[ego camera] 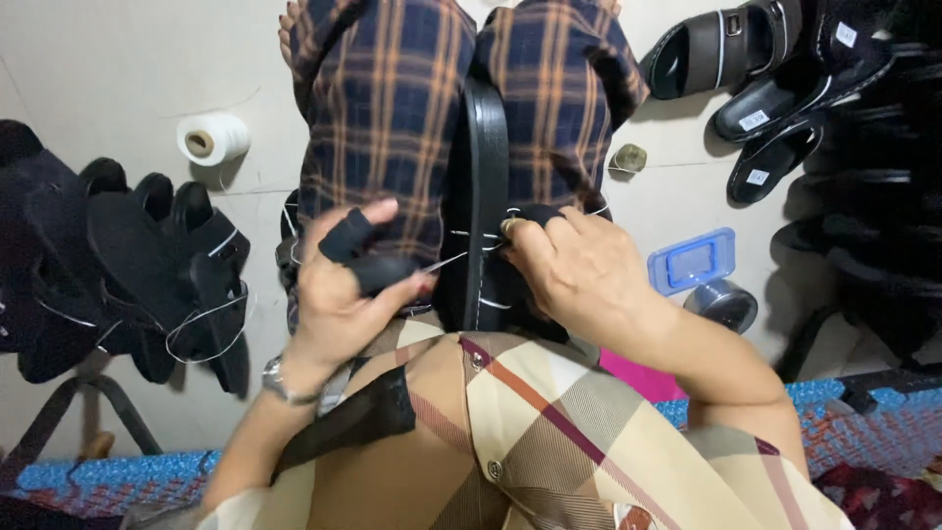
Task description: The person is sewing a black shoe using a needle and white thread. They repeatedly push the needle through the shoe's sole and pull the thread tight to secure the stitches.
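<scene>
Sandal sole: black, standing on edge between the person's 2 knees in checked trousers, at the middle of the view; white stitches show along its near side.
Thread: thin and white, running taut from the sole's stitched edge across to the left hand.
Left hand: just left of the sole, fingers curled closed and pinching the thread; black sleeves cover the thumb and a finger, and a metal watch sits on the wrist.
Right hand: just right of the sole, fingers bent and pressed against its edge where the stitches lie; whether it grips a needle cannot be told.
Spool: white thread on a roll, lying on the floor well to the left of the sole.
Finished sandals: a dark heap on the floor at far left of the sole, loose white thread trailing over it.
More sandals: a black pile at upper right of the sole, several with small white tags.
Blue lid: rectangular, on the floor to the right of the sole, beside the right hand.
Round tin: grey, touching the blue lid's lower edge.
Shirt: beige with broad red and dark stripes, below the sole, nearest the camera.
</scene>
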